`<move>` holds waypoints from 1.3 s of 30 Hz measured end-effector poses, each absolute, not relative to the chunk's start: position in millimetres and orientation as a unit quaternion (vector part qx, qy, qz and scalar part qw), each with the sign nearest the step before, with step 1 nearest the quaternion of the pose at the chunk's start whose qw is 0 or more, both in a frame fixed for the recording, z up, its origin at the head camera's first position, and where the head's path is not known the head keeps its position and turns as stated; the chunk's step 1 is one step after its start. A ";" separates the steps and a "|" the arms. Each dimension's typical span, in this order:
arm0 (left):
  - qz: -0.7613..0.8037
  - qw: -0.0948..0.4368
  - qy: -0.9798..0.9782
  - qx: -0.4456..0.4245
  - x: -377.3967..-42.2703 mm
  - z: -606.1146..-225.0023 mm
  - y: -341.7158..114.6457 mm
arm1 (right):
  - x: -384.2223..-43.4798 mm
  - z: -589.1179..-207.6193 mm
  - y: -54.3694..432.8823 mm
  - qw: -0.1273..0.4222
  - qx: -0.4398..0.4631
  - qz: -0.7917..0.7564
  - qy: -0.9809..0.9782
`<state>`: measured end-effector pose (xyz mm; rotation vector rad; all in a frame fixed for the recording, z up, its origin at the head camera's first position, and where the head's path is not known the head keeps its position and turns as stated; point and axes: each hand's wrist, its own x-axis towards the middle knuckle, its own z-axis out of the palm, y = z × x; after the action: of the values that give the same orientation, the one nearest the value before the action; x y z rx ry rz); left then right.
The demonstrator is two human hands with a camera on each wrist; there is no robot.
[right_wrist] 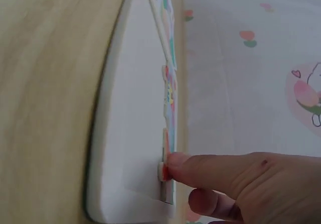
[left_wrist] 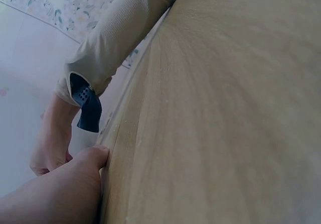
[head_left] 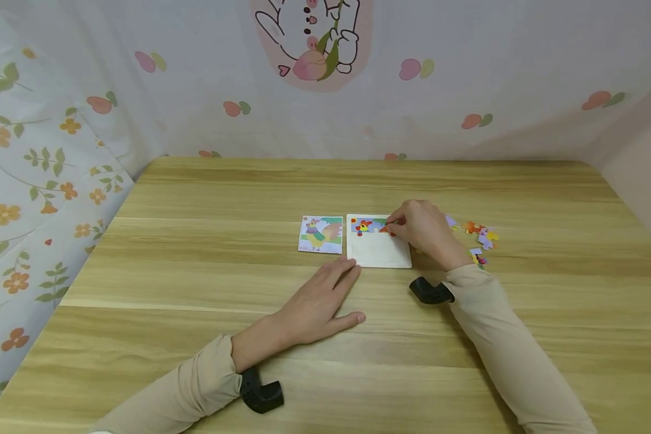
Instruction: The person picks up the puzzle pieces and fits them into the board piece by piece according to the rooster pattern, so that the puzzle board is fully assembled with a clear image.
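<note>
A white puzzle tray point(head_left: 380, 253) lies on the table, with a strip of joined picture pieces point(head_left: 363, 226) along its far side, showing a colourful bird's head. My right hand point(head_left: 425, 229) is over the tray's far right part, finger and thumb tips closed on a red-marked puzzle piece point(right_wrist: 164, 172) at the end of that strip. The right wrist view has the thumb point(right_wrist: 179, 164) against this piece, which lies low in the tray. My left hand point(head_left: 317, 301) rests flat on the table, fingers extended, fingertips at the tray's near left corner.
Left of the tray lies a square picture card point(head_left: 320, 234) of a bird. Several loose puzzle pieces point(head_left: 486, 239) are scattered to the right, some partly hidden behind my right hand and wrist. A patterned cloth point(head_left: 325, 120) hangs behind the table's far edge.
</note>
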<state>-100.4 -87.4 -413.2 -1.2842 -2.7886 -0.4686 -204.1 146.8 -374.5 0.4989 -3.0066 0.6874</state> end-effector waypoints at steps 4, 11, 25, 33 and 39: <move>-0.150 0.020 -0.898 -0.413 -101.0 -412.4 -87.6 | -203.3 -376.2 144.3 0.016 0.151 0.235 -0.960; -0.152 0.026 -0.895 -0.418 -101.7 -410.5 -86.6 | -202.3 -372.0 144.3 0.005 0.118 0.234 -0.965; -0.151 0.016 -0.898 -0.413 -101.0 -410.8 -87.5 | -203.9 -371.7 149.7 0.022 0.168 0.219 -0.961; -0.150 0.008 -0.901 -0.408 -99.0 -413.3 -86.8 | -206.9 -360.6 198.4 0.047 0.163 0.289 -0.942; -0.150 0.012 -0.901 -0.408 -99.9 -414.4 -87.4 | -206.7 -365.7 208.1 0.011 0.185 0.276 -0.943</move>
<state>-99.9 -87.4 -414.4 -1.2704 -2.8079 -0.4669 -206.7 208.1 -365.7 0.5785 -2.9433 0.8599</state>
